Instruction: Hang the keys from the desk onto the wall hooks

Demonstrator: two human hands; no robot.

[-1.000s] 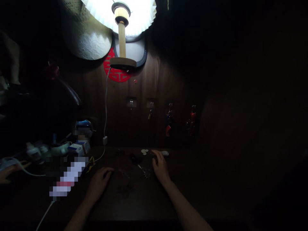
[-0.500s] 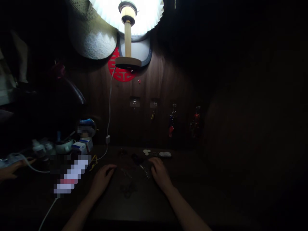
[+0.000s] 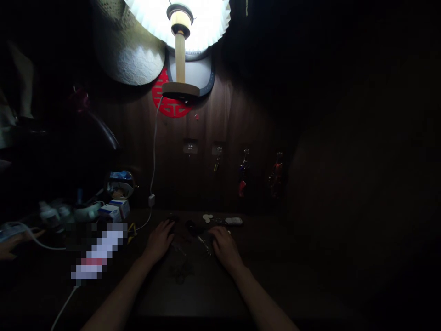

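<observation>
The scene is very dark. My left hand (image 3: pixel 159 240) lies palm down on a dark wooden tabletop (image 3: pixel 206 294), its fingertips reaching toward a small dark object (image 3: pixel 173 217). My right hand (image 3: pixel 222 243) rests palm down a little to the right, fingers loosely curled, beside a thin metal piece (image 3: pixel 203 243) and a dark key fob (image 3: pixel 190 225). A pale round item (image 3: pixel 207 217) and a small white oblong object (image 3: pixel 234 221) lie just beyond it. A faint chain-like tangle (image 3: pixel 181 271) sits between my wrists.
A lit white pleated lamp (image 3: pixel 177 27) with a wooden stem hangs on the dark panel wall, its white cable (image 3: pixel 152 151) running down. Keys (image 3: pixel 242 172) hang on wall hooks. Boxes, bottles and a round mirror (image 3: pixel 119 184) crowd the left side.
My left hand has slid forward and right toward the small dark object. My right hand has drawn back from the white oblong object toward me.
</observation>
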